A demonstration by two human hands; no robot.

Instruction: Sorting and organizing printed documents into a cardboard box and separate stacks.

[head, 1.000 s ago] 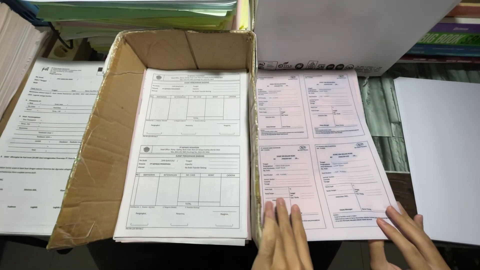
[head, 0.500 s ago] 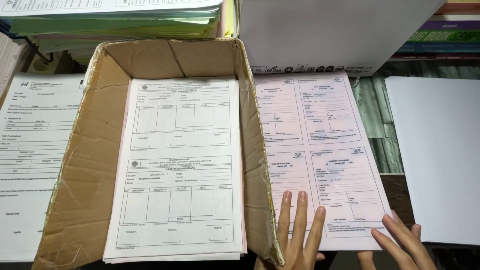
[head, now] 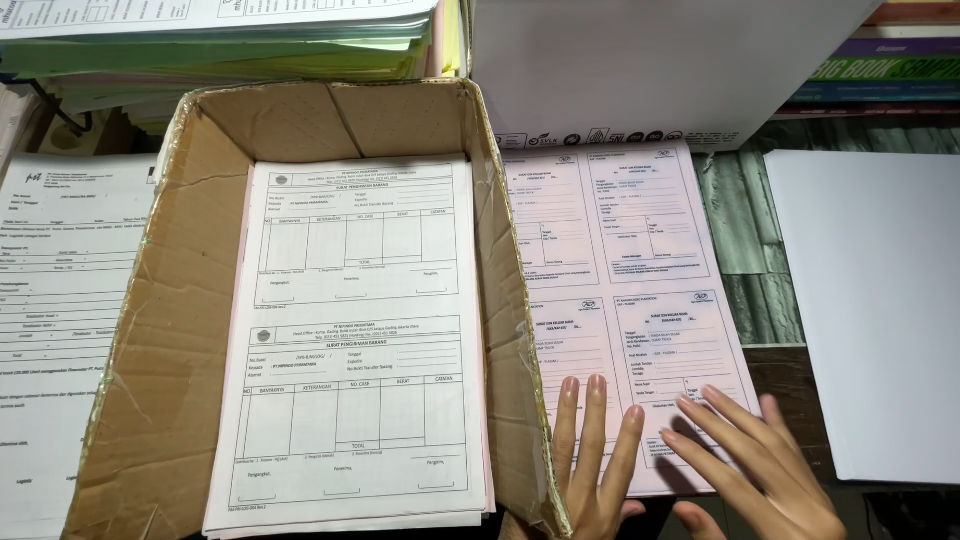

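From the left: white forms [head: 60,330], then a cardboard box [head: 170,330] holding a printed stack [head: 355,340]. Beside it, your left hand [head: 595,455] and right hand [head: 755,460] lie flat and unclenched, gripping nothing, on the pink sheets [head: 620,290]; both have slid slightly up the page since a moment ago

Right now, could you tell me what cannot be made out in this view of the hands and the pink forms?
Head view:
- Left hand: its palm and wrist are cut off by the bottom edge.
- Right hand: its wrist is cut off by the bottom edge too.
- Pink forms: the lower corner lies hidden under both hands; how many sheets are stacked cannot be told.
- Cardboard box: its near wall is cut off below; the white forms hide its floor.
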